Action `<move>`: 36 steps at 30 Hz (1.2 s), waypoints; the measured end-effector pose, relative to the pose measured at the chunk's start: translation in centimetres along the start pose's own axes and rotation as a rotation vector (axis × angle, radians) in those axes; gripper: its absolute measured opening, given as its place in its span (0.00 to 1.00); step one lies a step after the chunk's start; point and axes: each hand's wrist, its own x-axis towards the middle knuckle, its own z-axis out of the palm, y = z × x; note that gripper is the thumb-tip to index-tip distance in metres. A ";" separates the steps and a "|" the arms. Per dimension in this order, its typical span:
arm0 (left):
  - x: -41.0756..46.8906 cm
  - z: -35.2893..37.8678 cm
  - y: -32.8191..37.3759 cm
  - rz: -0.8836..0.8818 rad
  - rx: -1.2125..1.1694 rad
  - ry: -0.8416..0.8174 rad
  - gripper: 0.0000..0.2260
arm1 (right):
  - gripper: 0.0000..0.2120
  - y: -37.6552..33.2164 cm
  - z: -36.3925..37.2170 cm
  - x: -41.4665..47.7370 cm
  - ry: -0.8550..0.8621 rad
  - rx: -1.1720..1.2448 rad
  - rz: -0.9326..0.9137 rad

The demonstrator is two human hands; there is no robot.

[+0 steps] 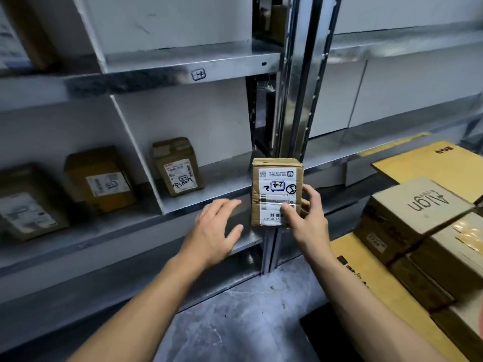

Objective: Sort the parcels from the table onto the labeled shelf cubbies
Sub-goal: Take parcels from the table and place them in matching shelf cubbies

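My right hand (305, 218) holds the small brown parcel (277, 189) by its bottom right corner, thumb on the front; the parcel stands tall, long side up, at the front edge of the shelf (209, 202); the cubby lies left and further back; my left hand (217, 228) is loose, holding nothing, just beside it.

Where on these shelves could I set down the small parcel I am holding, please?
Bare shelf floor lies between the standing parcel and the metal upright, behind the held parcel. The upper shelf looks bare too. The left cubby is crowded with two parcels; stacked cartons fill the right.
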 end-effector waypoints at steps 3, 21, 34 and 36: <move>0.9 -1.1 -2.3 -0.031 0.198 -0.052 0.25 | 0.24 0.0 1.6 2.1 -0.036 0.011 -0.005; 10.3 -0.6 -9.6 -0.277 0.436 -0.130 0.24 | 0.27 3.6 12.4 20.5 -0.312 -0.039 -0.026; 13.5 1.7 -11.8 -0.451 0.375 -0.114 0.24 | 0.25 7.7 17.8 27.0 -0.507 -0.029 0.077; 13.5 1.8 -12.0 -0.463 0.366 -0.115 0.24 | 0.25 8.1 17.7 27.4 -0.526 -0.031 0.074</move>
